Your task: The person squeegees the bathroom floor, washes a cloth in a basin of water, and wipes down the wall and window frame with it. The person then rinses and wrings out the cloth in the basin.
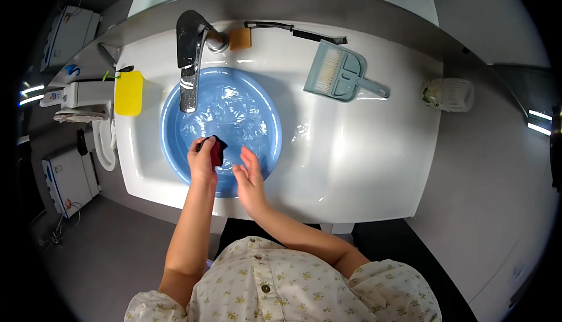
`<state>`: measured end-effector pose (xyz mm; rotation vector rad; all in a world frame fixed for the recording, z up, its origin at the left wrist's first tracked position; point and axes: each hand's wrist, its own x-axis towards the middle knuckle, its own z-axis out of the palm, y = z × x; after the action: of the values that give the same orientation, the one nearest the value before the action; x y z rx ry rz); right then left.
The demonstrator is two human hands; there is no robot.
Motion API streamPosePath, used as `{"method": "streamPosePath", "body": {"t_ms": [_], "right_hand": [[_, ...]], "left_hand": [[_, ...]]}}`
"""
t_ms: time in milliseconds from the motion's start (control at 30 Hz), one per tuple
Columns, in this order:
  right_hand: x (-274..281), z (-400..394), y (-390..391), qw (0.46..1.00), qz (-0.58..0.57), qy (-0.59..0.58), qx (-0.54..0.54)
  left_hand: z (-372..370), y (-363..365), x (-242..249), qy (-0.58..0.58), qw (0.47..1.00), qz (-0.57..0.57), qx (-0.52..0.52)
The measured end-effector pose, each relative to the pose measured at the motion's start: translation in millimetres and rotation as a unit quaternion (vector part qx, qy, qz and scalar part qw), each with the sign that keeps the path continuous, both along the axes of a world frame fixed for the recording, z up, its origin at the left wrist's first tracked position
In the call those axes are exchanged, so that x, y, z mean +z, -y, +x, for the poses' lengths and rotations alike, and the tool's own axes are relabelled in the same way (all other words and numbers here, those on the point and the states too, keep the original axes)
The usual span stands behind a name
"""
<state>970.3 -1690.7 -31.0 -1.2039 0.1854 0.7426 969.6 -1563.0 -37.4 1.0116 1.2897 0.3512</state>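
Observation:
Over the near side of a round blue basin (273, 108), my left hand (201, 161) is closed around a small dark red and black piece of cloth (218, 153). What kind of cloth it is, I cannot make out. Just right of it, my right hand (250, 183) has its fingers apart and holds nothing, above the basin's near rim. Rippling water (234, 111) fills the basin. The spout of a black and chrome tap (188, 85) reaches over its far left part.
A white sink (363, 164) surrounds the basin. A yellow container (129, 94) stands at the left. Behind lie a tan block (240, 39) and a black long-handled brush (319, 36). A grey-green dustpan with brush (348, 76) rests at the right, and a clear plastic container (453, 95) farther right.

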Motion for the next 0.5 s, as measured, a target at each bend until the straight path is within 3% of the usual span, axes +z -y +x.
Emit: {"method": "streamPosePath", "body": {"t_ms": [133, 200, 267, 333, 400, 433, 467, 500], "right_hand": [[-21.6, 6.8, -36.3, 0.998, -0.062, 0.026, 0.016], [-36.0, 11.0, -53.8, 0.994, -0.110, -0.015, 0.002], [-46.9, 19.7, -69.8, 0.989, -0.144, -0.038, -0.008], [-84.0, 16.6, -85.8, 0.979, -0.150, -0.062, -0.127], [-92.6, 33.0, -81.4, 0.943, 0.035, -0.304, -0.128], [-67.4, 45.4, -71.7, 0.912, 0.092, -0.376, -0.136], [-50.1, 53.8, -56.7, 0.914, 0.096, -0.371, -0.135], [-36.2, 52.5, -34.3, 0.919, 0.174, -0.341, -0.090]], "left_hand": [[-18.6, -29.6, -34.4, -0.029, 0.996, 0.048, 0.063], [-26.3, -37.7, -49.1, -0.035, 0.996, 0.058, 0.056], [-30.6, -44.0, -59.9, 0.005, 0.997, -0.004, 0.071], [-39.0, -47.8, -77.5, 0.006, 0.995, -0.093, 0.044], [-34.1, -43.0, -72.8, -0.008, 0.968, -0.245, 0.061], [-34.4, -38.4, -69.4, 0.019, 0.957, -0.286, 0.049], [-26.6, -18.0, -48.1, 0.109, 0.953, -0.276, 0.055], [-14.5, -2.7, -17.0, 0.116, 0.955, -0.272, 0.028]]}}
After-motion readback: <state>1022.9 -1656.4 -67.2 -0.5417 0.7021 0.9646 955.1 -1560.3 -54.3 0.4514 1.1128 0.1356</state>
